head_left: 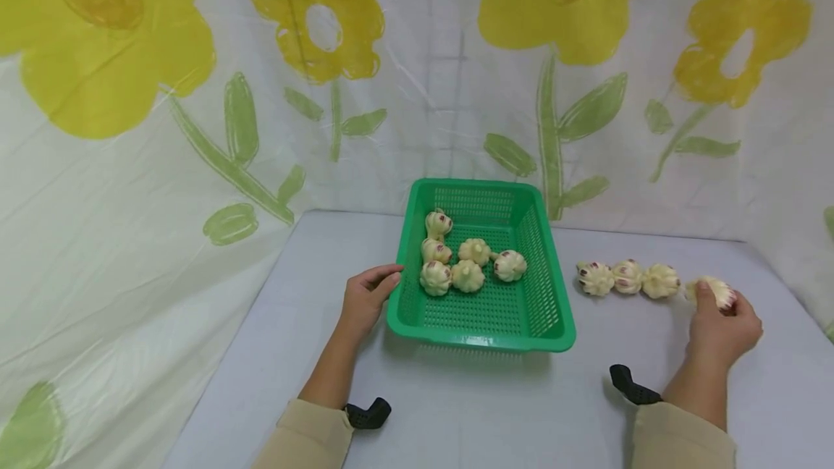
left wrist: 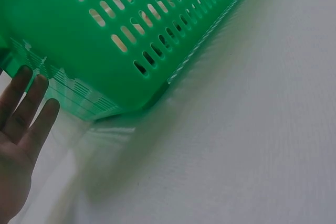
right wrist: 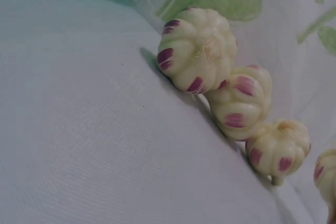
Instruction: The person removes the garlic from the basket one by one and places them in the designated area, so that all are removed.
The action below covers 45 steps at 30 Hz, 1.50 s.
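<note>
A green plastic basket holds several white garlic bulbs with purple marks. At its left side is my left hand, fingertips at the rim. In the left wrist view that hand's fingers look straight beside the basket wall. Right of the basket, my right hand pinches a garlic bulb between thumb and fingers. This bulb shows partly at the right wrist view's edge. Three other bulbs lie in a row just left of it.
The basket and the row of bulbs stand on a table with a pale cover. Behind hangs a white curtain printed with yellow flowers. A black wrist mount sits at the left cuff, another mount at the right.
</note>
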Motion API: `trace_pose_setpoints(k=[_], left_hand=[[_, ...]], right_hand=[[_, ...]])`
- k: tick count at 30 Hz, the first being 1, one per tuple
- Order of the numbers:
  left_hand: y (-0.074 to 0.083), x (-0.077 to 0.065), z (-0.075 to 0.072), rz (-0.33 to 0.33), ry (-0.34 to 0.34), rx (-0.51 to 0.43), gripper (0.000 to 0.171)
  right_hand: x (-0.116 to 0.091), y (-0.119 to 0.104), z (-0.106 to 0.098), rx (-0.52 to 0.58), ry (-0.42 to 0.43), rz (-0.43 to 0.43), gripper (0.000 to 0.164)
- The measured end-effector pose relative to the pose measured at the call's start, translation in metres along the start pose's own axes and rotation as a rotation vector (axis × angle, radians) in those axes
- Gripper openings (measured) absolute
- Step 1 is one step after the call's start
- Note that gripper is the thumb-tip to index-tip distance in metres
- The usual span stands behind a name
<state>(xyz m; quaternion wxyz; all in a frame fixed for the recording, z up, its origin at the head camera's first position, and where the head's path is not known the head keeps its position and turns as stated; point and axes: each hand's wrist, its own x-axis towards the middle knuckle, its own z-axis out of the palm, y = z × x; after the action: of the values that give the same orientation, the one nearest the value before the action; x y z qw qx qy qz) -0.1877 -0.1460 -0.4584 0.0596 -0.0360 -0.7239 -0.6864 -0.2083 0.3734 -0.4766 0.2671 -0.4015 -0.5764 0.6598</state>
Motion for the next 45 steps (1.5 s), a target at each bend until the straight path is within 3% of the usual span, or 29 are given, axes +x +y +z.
trace_pose_setpoints(k=[3,6,10,17,29,36,45], left_hand=[[0.001,0.0,0.0,0.001,0.003,0.001,0.026],[0.001,0.0,0.0,-0.005,0.002,0.002,0.027],[0.0,0.0,0.0,-0.005,-0.005,0.002,0.027],[0.0,0.001,0.001,-0.007,-0.002,0.001,0.026],[0.0,0.002,0.0,-0.007,0.005,-0.001,0.026],[0.0,0.001,0.001,-0.011,0.009,0.002,0.026],[-0.001,0.0,0.0,-0.001,0.009,-0.004,0.027]], right_hand=[[0.004,0.002,-0.001,0.081,0.007,0.076,0.055],[0.006,0.004,-0.002,0.148,0.008,0.158,0.039],[0.007,0.008,-0.002,0.135,0.011,0.19,0.032],[0.006,0.007,0.002,0.049,-0.027,0.182,0.074],[0.008,0.013,0.005,0.039,0.049,0.082,0.069],[0.009,0.015,0.006,0.031,0.021,0.061,0.067],[0.008,0.012,0.01,-0.057,-0.046,0.08,0.068]])
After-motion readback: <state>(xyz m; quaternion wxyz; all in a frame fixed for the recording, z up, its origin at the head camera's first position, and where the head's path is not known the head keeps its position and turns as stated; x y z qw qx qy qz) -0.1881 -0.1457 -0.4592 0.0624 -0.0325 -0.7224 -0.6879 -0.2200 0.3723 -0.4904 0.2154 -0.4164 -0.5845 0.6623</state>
